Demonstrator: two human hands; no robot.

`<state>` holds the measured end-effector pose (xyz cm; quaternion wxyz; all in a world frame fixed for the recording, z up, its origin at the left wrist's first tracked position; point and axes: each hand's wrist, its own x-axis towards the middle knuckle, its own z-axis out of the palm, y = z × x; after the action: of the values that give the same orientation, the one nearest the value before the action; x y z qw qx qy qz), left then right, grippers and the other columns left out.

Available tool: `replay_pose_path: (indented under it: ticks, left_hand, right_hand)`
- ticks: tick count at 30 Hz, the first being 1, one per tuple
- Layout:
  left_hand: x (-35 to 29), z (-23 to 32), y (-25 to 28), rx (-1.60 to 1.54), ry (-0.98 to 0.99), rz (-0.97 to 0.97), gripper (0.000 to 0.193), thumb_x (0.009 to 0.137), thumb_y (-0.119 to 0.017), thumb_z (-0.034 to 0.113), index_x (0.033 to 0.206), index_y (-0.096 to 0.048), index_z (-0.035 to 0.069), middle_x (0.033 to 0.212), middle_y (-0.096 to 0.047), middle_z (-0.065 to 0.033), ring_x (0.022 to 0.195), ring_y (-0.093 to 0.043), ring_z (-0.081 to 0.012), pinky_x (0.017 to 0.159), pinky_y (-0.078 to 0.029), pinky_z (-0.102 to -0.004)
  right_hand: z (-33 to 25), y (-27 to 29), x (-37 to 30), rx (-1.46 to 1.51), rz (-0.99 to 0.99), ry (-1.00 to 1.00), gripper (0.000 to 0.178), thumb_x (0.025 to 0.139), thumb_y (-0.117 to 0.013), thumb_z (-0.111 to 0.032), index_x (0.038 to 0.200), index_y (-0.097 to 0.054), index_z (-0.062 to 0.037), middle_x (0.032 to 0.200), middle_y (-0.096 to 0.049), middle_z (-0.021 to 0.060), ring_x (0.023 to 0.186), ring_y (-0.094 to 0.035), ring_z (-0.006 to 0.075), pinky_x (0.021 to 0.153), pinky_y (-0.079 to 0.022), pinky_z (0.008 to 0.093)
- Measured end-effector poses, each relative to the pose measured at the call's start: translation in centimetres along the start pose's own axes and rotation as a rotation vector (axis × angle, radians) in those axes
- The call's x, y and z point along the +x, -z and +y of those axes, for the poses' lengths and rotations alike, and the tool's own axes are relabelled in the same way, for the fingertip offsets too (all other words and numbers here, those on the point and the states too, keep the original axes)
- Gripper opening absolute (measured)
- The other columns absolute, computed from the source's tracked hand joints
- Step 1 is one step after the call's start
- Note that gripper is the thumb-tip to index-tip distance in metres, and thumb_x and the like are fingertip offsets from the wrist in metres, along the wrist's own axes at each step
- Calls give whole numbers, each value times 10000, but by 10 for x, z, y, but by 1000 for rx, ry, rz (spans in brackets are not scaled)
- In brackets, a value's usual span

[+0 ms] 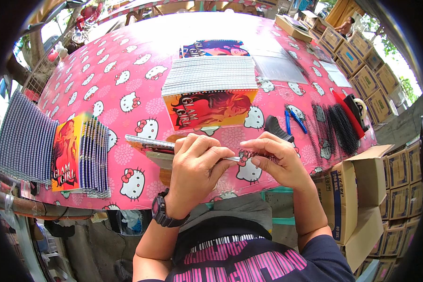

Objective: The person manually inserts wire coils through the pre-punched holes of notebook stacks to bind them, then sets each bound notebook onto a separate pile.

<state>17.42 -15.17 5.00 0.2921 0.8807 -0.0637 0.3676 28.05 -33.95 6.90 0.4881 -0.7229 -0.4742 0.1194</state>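
Observation:
My left hand [199,157], with a black watch [163,212] on its wrist, grips a notebook [151,143] held on edge just above the table's near side. Most of its cover is hidden behind the fingers. Between finger and thumb, my right hand [279,160] pinches a dark spiral binding coil [249,154]. The coil's end meets the corner of the notebook by my left thumb; how far it is threaded cannot be made out. Straight ahead stands a tall stack of notebooks [210,75] with a red and orange cover in front.
Bound notebooks [26,136] are stacked at the left edge. On the right lie blue-handled cutters [294,120], a pile of black coils [343,129] and clear plastic sheets [279,68]. An open cardboard box [345,197] stands by the pink patterned table [127,122]; more boxes [366,82] are piled beyond.

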Motion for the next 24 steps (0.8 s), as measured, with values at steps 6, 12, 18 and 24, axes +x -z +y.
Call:
replay_pose_path:
  ticks: [6, 12, 18, 24]
  left_hand:
    - [1, -3, 3, -63, -15, 3, 133, 723, -740, 176, 825, -677, 117, 813, -599, -10, 808, -570, -211, 747, -397, -360]
    - [0, -1, 2, -52, -7, 21, 153, 717, -736, 162, 857, -681, 136, 830, -603, -1, 819, -562, -200, 761, -375, -358]
    - [0, 5, 0, 11, -76, -68, 200, 713, -733, 211, 907, -693, 181, 822, -565, 50, 821, -522, -164, 764, -298, -374]
    - [3, 11, -3, 123, -67, -30, 185, 761, -708, 258, 935, -696, 194, 824, -565, 45, 818, -518, -165, 769, -320, -361]
  right_hand:
    - [-3, 5, 2, 4, -97, 33, 177, 894, -587, -25, 1063, -632, 5, 847, -609, 60, 731, -576, 111, 638, -463, 242]
    - [-5, 1, 1, 46, -156, -56, 275, 893, -596, -55, 1167, -578, -29, 786, -611, 85, 659, -575, 147, 615, -468, 279]
    - [-8, -2, -2, 109, -79, -98, 400, 918, -588, -108, 1302, -494, -51, 771, -626, 64, 672, -560, 101, 617, -474, 268]
    - [78, 47, -26, -637, 192, -681, 380, 919, -571, -341, 1221, -564, -110, 798, -658, 177, 764, -649, 348, 674, -501, 431]
